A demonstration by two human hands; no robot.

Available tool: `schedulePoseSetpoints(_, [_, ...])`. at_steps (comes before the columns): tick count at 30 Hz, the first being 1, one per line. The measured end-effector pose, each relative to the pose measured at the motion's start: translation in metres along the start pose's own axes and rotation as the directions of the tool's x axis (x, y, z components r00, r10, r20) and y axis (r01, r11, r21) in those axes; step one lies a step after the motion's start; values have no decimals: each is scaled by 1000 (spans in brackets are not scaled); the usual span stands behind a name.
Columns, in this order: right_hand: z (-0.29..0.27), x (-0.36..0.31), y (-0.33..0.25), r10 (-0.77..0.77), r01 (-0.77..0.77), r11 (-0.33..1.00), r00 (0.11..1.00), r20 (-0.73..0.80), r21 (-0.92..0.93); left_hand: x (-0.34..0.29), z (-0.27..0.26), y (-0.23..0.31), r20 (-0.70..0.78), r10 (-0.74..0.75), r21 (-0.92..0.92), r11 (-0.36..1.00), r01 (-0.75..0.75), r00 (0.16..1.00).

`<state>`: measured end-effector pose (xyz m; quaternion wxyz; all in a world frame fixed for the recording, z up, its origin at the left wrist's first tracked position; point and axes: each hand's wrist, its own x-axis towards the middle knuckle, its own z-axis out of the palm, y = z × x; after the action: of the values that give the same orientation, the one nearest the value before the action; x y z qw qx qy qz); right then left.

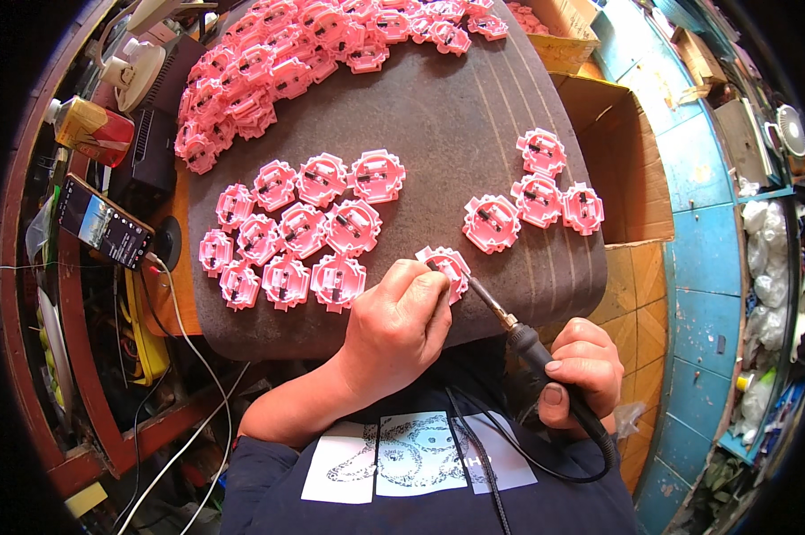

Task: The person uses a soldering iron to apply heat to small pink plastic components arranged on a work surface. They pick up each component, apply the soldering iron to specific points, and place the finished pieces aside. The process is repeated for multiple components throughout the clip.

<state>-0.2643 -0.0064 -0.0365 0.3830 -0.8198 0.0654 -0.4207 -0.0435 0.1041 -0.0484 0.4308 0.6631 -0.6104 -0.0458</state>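
A palm-sized-looking detail aside, a pink, notched, round plastic housing (454,264) is being worked near the front edge of a dark, striped tabletop (420,116), just beyond the left hand (394,316). The left grip is being seen with fingers curled in at the housing's left side; how tightly the fingertips are being pressed together, and on what, cannot be told. A soldering iron with a black handle and slim metal barrel (529,346) is being held in the right hand (585,374), that grip being wrapped around the handle, with the barrel being aimed at the housing. Whether contact is being made by the tip is not being shown clearly.

By appearance, a light, stiff, rather smooth part is being handled, one likely to be skidding if nudged. Its thin notches and small dark inner fittings are being judged fragile, and its plastic open to being scorched. The outer rim is being favoured for holding, well away from the barrel; the iron is best being taken by its handle alone. Similar pink housings (303,230) are being displayed in rows at left.
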Motion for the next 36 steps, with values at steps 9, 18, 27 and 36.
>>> schedulePoseSetpoints(9, [1, -1, 2, 2, -2, 1000, 1000, -24, -12, -1, 1, 1, 6, -21, -11, 1000, 21, 1000])
schedulePoseSetpoints(18, [5, -7, 6, -15, 11, 999, 995, -100, -44, 0, -2, 2, 11, -27, -1, 1000, 27, 1000])
schedulePoseSetpoints(27, [26, 0, 18, 38, -40, 999, 988, -148, -8, 0, -1, 0, 6, -4, 8, 1000, 4, 1000])
schedulePoseSetpoints(36, [44, 22, 29, -24, 19, 992, 999, -38, -127, -1, 0, 2, 7, -42, -24, 999, 42, 999])
